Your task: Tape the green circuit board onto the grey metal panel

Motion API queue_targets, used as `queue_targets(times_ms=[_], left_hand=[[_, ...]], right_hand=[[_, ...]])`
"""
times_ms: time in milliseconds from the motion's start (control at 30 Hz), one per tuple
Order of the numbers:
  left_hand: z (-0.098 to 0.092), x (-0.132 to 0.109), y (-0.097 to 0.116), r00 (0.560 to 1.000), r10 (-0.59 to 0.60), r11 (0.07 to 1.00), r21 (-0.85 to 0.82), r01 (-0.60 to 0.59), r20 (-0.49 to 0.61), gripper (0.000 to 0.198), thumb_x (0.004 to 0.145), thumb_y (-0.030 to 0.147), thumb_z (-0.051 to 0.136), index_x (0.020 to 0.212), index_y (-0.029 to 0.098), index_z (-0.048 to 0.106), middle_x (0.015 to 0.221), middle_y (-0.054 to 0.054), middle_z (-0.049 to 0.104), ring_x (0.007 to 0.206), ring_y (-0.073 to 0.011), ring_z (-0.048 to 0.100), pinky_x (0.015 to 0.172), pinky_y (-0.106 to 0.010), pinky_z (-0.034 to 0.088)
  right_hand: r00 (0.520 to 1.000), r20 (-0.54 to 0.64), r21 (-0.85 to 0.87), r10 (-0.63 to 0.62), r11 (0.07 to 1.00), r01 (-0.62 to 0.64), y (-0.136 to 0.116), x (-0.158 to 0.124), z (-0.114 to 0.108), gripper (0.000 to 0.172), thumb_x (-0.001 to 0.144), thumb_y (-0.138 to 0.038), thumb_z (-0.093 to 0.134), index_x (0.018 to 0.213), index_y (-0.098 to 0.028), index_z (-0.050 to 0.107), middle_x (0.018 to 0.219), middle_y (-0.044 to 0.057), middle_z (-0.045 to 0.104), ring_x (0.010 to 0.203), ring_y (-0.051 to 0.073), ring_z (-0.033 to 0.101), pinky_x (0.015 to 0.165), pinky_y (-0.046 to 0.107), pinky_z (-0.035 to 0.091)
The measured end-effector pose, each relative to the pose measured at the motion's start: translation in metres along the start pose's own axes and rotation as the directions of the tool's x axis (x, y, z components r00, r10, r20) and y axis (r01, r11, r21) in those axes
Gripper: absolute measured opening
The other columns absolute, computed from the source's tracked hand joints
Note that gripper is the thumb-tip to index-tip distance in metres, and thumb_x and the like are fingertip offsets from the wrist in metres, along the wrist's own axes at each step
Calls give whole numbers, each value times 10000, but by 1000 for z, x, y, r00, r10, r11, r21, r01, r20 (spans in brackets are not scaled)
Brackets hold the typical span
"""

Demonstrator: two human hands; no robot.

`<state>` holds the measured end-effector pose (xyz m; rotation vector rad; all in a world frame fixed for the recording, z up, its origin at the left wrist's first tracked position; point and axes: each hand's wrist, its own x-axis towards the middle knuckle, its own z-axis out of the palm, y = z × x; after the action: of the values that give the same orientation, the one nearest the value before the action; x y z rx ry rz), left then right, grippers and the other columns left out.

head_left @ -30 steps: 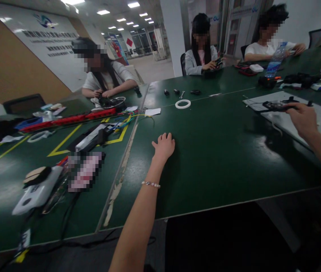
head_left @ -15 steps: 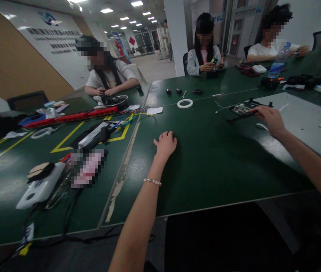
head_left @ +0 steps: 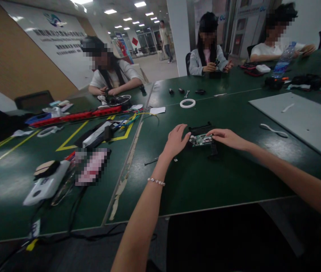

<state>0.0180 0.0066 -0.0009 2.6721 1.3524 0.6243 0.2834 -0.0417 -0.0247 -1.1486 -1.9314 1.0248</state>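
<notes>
A green circuit board (head_left: 201,139) set in a black frame with arms (head_left: 213,152) lies on or just over the green table in front of me. My right hand (head_left: 227,138) pinches the board's right edge between thumb and fingers. My left hand (head_left: 176,140), a beaded bracelet (head_left: 156,181) on its wrist, is at the board's left side with fingers stretched and the thumb apart. Its thumb tip is close to the board; whether it touches, I cannot tell. A thin dark cable (head_left: 150,162) runs partly behind my left wrist.
Beyond my hands lies a white ring (head_left: 187,103). To the right are a white strip (head_left: 273,130) and a grey panel (head_left: 299,121). A white device (head_left: 45,185) and a blurred pink item (head_left: 94,166) lie left. Three people sit across; another stands far back.
My right hand has brought the circuit board leftward from beside the grey panel to the table's middle. My left hand has moved slightly right to the board's left side.
</notes>
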Motion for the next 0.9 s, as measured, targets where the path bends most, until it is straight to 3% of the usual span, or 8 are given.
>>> queue_targets(times_ms=[167,300,400,500,600,700,767,900], left_hand=[[12,-6,1,974,138,990,-22,-137,178,559,927,540,374,1392,229,399,1505,-110,339,1356,-260,374,1096,-458,333],[12,-8,0,963,182,983,-27,-180,199,536,908,556,402,1323,224,470,1531,-121,283,1369,-290,351,1090,-483,338],[10,-8,1,961,189,982,-31,-187,199,535,887,558,448,1296,215,480,1523,-129,293,1358,-294,366,1080,-478,353],[9,-7,3,961,170,985,-17,-170,217,542,864,552,494,1279,204,482,1501,-136,328,1341,-292,390,1081,-469,351],[7,-7,4,959,160,987,-8,-163,233,546,850,561,515,1257,198,492,1489,-135,346,1335,-288,396,1086,-454,346],[6,-6,4,958,165,986,-16,-166,234,554,840,569,526,1246,192,497,1479,-140,358,1322,-292,409,1079,-452,354],[6,-6,3,958,161,987,-19,-162,236,557,838,571,528,1244,191,497,1474,-143,363,1309,-297,422,1070,-460,362],[8,-5,1,960,161,987,-24,-160,230,559,824,579,550,1228,195,503,1457,-145,381,1300,-310,429,1060,-481,371]], right_hand=[[991,-118,-114,57,991,-70,8,-17,-22,449,848,-389,545,1297,-395,532,1115,-20,659,1032,222,612,922,445,472],[940,-328,-297,93,935,-196,38,-46,-77,436,812,-401,597,1235,-297,579,1113,24,660,1018,220,618,935,393,459],[880,-462,-551,110,742,-381,75,-74,-123,454,772,-388,648,1189,-211,605,1198,97,617,1065,269,575,933,400,419],[815,-550,-620,180,566,-543,104,-99,-151,524,692,-426,732,1126,-151,629,1125,167,628,1008,308,564,857,401,408],[770,-589,-577,247,539,-614,118,-116,-158,426,675,-428,751,1009,-175,666,987,144,661,859,276,574,740,368,389],[735,-608,-506,300,568,-649,119,-123,-157,216,715,-332,726,889,-209,691,868,83,680,725,218,572,676,335,364],[711,-610,-459,349,576,-676,116,-125,-157,182,728,-310,719,884,-219,696,824,48,682,655,182,565,646,313,361],[687,-586,-475,430,505,-721,110,-126,-162,177,758,-288,688,910,-198,702,860,41,691,723,170,591,667,278,371]])
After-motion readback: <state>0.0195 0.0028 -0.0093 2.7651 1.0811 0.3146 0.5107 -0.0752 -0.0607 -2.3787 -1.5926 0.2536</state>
